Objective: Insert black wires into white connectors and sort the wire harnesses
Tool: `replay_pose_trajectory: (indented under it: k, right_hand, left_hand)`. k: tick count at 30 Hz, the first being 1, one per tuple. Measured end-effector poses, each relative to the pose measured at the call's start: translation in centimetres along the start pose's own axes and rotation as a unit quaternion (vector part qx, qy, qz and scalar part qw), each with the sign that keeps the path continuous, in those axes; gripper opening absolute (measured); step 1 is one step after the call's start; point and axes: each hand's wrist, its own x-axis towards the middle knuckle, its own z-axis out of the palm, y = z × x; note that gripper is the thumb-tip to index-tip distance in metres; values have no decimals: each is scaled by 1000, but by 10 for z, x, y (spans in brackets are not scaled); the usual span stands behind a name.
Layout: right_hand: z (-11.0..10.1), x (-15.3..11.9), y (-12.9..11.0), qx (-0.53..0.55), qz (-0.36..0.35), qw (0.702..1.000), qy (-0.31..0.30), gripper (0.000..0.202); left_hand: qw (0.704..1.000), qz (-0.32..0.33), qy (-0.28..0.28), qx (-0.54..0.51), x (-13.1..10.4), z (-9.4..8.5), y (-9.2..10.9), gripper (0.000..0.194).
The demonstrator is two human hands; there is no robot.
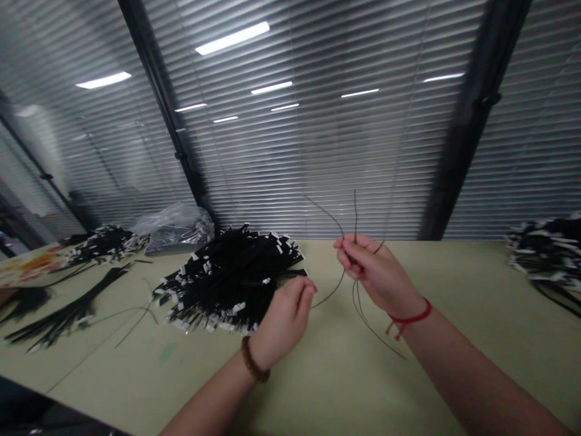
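My right hand, with a red cord round the wrist, pinches several thin dark wires between thumb and fingers. Their ends fan out above the fingers, and other lengths curve down below the hand. One strand bends down and left until it disappears at the edge of my left hand. That hand is closed, thumb against the fingers, with a brown bracelet at its wrist; whether it grips the strand is hidden. Just behind it lies a large heap of black cables with white tips.
On the pale table, a bundle of black cables and loose wires lie left. A clear plastic bag stands behind the heap. More white-tipped cables lie far right. Blinds behind glass border the back edge.
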Motion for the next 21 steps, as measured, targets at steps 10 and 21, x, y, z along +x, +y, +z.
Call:
replay_pose_trajectory:
  k: [10,21]
  right_hand:
    - [54,-10,21,-248,-132,959,-43,23]
    - [-12,-27,28,-198,58,978,-15,48]
  left_hand:
    - [900,-34,127,-416,38,-14,49,7]
    - [922,-231,235,204,-13,-258,-45,17]
